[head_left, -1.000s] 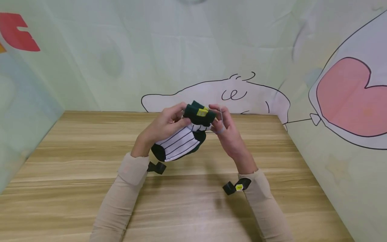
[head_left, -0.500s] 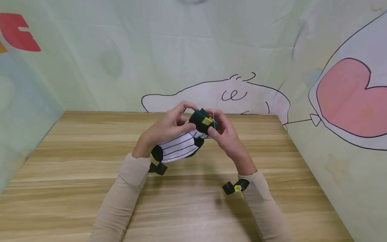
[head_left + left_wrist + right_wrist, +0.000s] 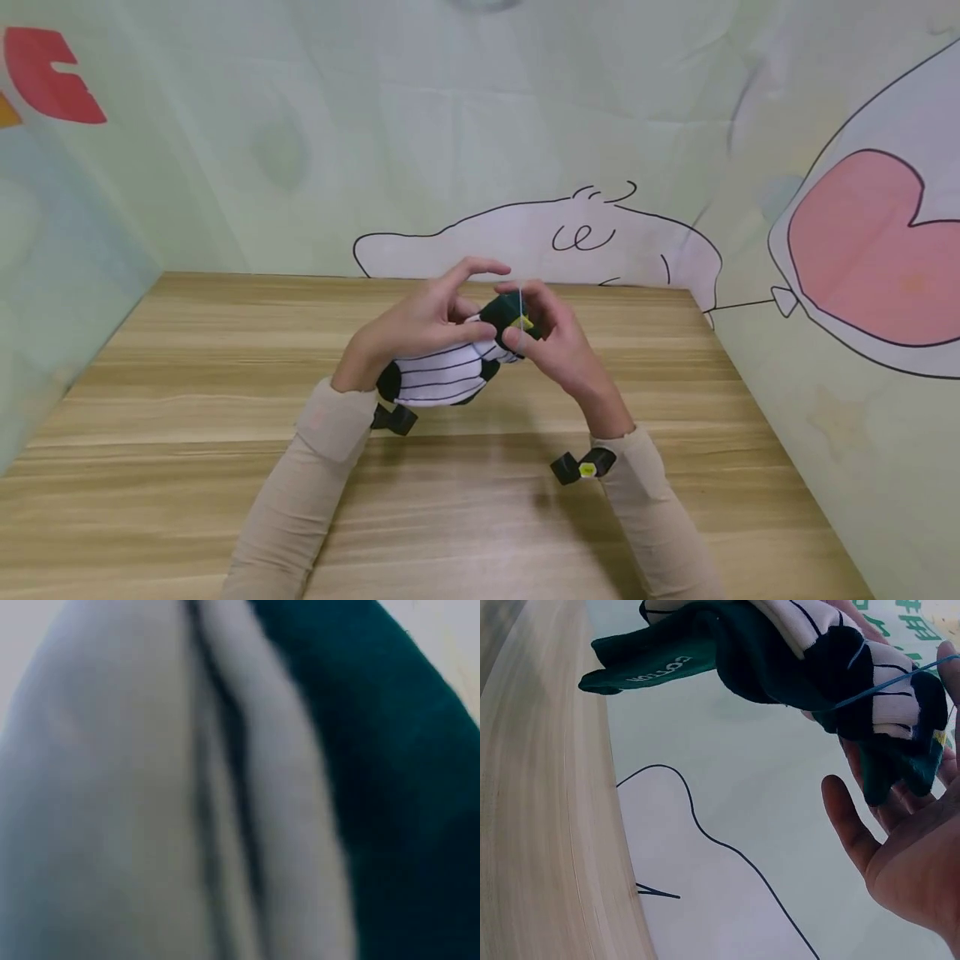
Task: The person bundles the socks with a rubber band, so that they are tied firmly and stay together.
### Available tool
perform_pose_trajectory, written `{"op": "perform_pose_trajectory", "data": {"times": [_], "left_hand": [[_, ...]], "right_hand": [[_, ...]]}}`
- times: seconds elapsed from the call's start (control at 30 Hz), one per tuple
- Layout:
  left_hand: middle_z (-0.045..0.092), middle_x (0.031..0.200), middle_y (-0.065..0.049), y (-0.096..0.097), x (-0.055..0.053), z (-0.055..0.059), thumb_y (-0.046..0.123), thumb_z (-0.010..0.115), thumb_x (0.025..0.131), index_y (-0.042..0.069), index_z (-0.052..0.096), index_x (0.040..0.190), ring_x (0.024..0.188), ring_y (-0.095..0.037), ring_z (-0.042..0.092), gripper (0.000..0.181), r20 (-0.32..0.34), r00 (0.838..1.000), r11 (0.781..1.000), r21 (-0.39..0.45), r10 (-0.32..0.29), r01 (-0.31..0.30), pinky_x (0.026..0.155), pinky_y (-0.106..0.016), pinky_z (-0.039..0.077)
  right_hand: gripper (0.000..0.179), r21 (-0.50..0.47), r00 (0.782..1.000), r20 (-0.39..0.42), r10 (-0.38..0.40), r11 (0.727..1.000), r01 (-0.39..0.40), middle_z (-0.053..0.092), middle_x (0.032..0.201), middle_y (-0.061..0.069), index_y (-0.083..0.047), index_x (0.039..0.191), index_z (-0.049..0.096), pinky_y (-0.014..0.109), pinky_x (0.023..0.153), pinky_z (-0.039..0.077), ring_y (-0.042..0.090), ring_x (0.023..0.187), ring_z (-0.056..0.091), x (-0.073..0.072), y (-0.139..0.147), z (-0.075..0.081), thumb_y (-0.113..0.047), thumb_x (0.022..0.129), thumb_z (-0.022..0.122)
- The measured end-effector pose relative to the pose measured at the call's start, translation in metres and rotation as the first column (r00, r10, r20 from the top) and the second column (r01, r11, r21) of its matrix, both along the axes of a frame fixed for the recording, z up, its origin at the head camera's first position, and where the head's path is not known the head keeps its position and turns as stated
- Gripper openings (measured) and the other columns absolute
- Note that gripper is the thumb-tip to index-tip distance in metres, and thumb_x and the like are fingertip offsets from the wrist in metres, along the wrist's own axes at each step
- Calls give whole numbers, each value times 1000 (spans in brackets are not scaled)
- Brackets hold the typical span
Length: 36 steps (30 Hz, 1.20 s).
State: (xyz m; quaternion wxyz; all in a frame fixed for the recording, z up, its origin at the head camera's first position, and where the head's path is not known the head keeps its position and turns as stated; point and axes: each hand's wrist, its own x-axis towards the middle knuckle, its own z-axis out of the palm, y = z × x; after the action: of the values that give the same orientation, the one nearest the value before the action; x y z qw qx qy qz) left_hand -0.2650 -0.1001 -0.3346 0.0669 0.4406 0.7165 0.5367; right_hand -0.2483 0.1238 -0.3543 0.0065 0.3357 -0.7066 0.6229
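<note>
A pair of white socks (image 3: 438, 375) with dark stripes and dark green toes, heels and cuffs is held above the table. My left hand (image 3: 405, 329) grips the folded socks, thumb on the near side and index finger raised. My right hand (image 3: 561, 350) holds the cuff end, where a yellow label (image 3: 522, 322) shows. A thin blue elastic band (image 3: 892, 684) stretches from the socks to a right finger in the right wrist view. There the green toe parts (image 3: 660, 669) hang to the left. Blurred dark green fabric (image 3: 405, 787) fills much of the left wrist view.
The wood-grain table (image 3: 465, 517) lies under both hands. A printed backdrop (image 3: 300, 125) with cartoon drawings stands behind it and along both sides. Small black cameras are strapped at the left wrist (image 3: 395, 418) and right wrist (image 3: 581, 467).
My right hand has closed in on the cuff end, bringing the band over it. The cuff end has moved down and right, and my left index finger has lifted off it.
</note>
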Motion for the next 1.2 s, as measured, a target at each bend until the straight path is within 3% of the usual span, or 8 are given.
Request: {"op": "perform_pose_trajectory", "data": {"times": [0.33,0.5,0.67,0.93,1.2], "left_hand": [[76,85,-2,1,1,-2,13,68,96,18,32,147,79,-22,74,62,22,1000,999,-37,10,-9,79,-35,53],[74,79,0,2,0,-3,15,69,96,18,34,145,71,-20,72,61,-10,1000,998,-63,11,-11,75,-35,53],[73,75,-1,2,0,-2,12,68,96,12,36,141,66,-19,69,54,-9,1000,997,-77,6,-7,73,-34,52],[69,66,3,3,1,-2,18,71,95,13,43,132,56,-14,64,47,-83,994,988,-136,65,-76,62,-33,52],[52,51,9,3,-1,-6,22,68,97,14,46,129,48,-5,50,40,-160,981,975,-175,106,-134,55,-29,45]], "right_hand": [[74,37,1000,8,17,999,-18,56,130,14,-6,133,54,36,76,55,32,99,62,3,-2,-1,-59,84,72],[62,56,999,-33,9,998,-7,57,133,14,-7,130,58,38,80,54,29,102,61,4,-5,-2,-49,88,74],[57,72,1000,-21,12,997,-11,60,129,12,-7,126,62,37,77,56,27,98,62,4,-6,-3,-45,86,78],[38,144,999,-54,2,990,6,63,124,9,-8,122,66,37,74,57,25,98,62,3,-6,-3,-10,87,79],[37,213,998,-60,-9,977,21,64,126,9,-5,121,67,35,76,57,25,99,61,4,-8,-1,-5,86,78]]}}
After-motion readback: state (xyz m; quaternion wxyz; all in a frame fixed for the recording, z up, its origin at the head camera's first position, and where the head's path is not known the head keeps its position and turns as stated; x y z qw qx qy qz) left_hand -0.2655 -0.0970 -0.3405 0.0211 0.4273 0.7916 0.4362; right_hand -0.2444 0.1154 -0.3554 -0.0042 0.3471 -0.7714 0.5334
